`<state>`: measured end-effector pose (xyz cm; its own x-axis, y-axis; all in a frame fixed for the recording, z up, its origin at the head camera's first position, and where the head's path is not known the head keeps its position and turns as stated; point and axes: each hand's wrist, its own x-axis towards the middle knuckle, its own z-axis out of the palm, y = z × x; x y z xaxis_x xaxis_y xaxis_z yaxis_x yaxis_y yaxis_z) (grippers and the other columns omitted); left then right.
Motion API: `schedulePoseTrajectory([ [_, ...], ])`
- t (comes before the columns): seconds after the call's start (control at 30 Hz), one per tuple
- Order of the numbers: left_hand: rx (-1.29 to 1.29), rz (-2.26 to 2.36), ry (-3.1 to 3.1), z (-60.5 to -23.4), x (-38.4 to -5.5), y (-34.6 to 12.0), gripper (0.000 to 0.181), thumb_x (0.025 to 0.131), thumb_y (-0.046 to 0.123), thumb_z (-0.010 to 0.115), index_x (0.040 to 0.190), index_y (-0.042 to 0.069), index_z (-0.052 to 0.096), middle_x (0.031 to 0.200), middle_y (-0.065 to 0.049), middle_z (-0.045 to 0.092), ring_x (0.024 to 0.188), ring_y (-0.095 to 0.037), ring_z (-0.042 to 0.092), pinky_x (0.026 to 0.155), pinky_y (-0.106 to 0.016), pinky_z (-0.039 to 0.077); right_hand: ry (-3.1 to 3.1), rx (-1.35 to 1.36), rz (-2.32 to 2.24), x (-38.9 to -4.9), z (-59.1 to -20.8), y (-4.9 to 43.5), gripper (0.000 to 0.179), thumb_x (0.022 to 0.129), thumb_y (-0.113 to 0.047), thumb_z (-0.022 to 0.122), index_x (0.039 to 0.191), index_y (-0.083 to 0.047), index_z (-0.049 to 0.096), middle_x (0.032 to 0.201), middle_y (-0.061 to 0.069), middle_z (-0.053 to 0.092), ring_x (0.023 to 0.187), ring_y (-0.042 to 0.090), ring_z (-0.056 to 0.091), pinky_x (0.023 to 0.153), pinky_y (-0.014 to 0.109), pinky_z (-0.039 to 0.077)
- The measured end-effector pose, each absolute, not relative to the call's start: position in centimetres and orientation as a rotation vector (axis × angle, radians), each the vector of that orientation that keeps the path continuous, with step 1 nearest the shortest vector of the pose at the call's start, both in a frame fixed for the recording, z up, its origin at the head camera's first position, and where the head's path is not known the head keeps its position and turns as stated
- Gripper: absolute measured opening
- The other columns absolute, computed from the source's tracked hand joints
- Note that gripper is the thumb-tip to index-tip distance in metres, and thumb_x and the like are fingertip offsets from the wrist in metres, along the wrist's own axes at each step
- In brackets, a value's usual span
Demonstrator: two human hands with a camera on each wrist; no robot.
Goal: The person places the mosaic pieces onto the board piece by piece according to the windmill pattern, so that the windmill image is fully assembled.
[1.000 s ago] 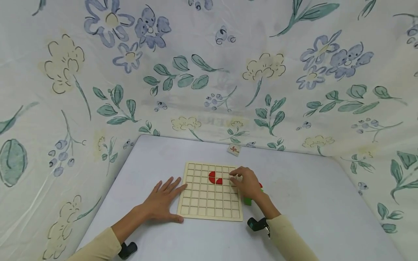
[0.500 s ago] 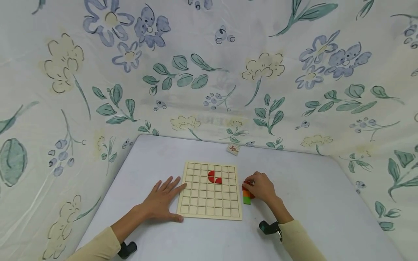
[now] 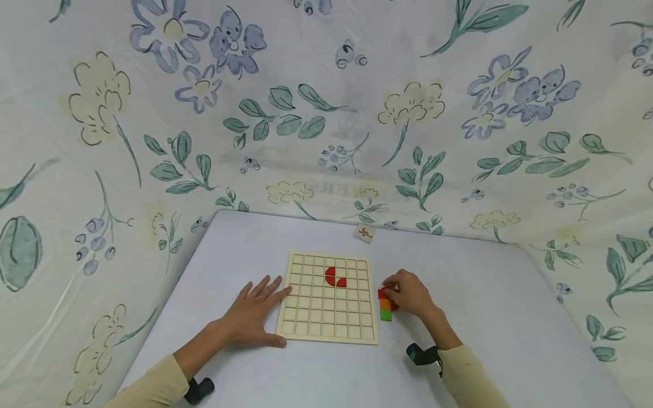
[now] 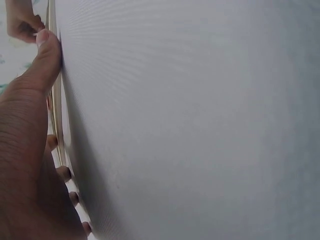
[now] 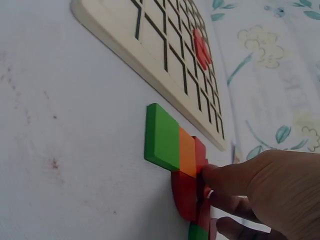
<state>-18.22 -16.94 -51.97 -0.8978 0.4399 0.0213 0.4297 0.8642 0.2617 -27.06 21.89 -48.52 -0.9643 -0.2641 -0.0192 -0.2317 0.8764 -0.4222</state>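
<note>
Evidently, the gridded board point(image 3: 303, 328) is laid flat on the white table point(image 3: 484, 317), where it can be reached from both sides. Its left edge is touched by the left hand point(image 3: 251, 314), whose straight fingers are spread, presumably so that sliding is prevented. Red shapes point(image 3: 330, 280) are seated in its far-middle cells. Just right of the board, a green block point(image 5: 163, 138) and an orange block point(image 5: 187, 152) are grouped, apparently for short reaches; beside them a red piece point(image 5: 206, 191) appears pinched between the right hand's point(image 3: 414, 294) thumb and fingertip. Beyond the board, near the far edge, a small patterned card point(image 3: 365, 233) is placed, presumably for viewing.
</note>
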Motion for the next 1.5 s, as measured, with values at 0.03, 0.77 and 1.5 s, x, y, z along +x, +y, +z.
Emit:
schedulePoseTrajectory([
  [0.03, 0.699, 0.408, 2.997, -52.0, -18.2, -16.9, 0.118, 0.063, 0.090, 0.056, 0.155, 0.021, 0.033, 0.161, -0.013, 0.022, 0.147, -0.038, 0.013, 0.113, -0.064, 0.010, 2.967, -0.395, -0.644, -27.0, -48.5, 22.0, 0.015, 0.086, -0.010, 0.076, 0.100, -0.006, 0.077, 0.086, 0.002, 0.059, 0.075, 0.018, 0.051, 0.062, 0.029, 0.048],
  [0.77, 0.791, 0.516, 3.002, -51.3, -21.5, -8.8, 0.075, 0.097, 0.059, 0.048, 0.157, 0.021, 0.026, 0.163, -0.013, 0.011, 0.148, -0.038, 0.006, 0.112, -0.064, 0.013, 2.828, -0.321, -0.943, -26.8, -49.2, 22.5, 0.012, 0.086, -0.002, 0.074, 0.097, -0.007, 0.075, 0.085, 0.002, 0.065, 0.075, 0.019, 0.055, 0.066, 0.028, 0.053],
  [1.5, 0.638, 0.486, 3.061, -50.3, -19.6, -15.1, 0.094, 0.085, 0.069, 0.057, 0.157, 0.016, 0.027, 0.162, -0.016, 0.016, 0.147, -0.040, 0.009, 0.110, -0.067, 0.015, 2.739, -0.156, -1.494, -28.0, -48.2, 15.8, 0.012, 0.088, -0.010, 0.074, 0.098, -0.003, 0.072, 0.085, 0.004, 0.070, 0.076, 0.021, 0.067, 0.066, 0.033, 0.057],
])
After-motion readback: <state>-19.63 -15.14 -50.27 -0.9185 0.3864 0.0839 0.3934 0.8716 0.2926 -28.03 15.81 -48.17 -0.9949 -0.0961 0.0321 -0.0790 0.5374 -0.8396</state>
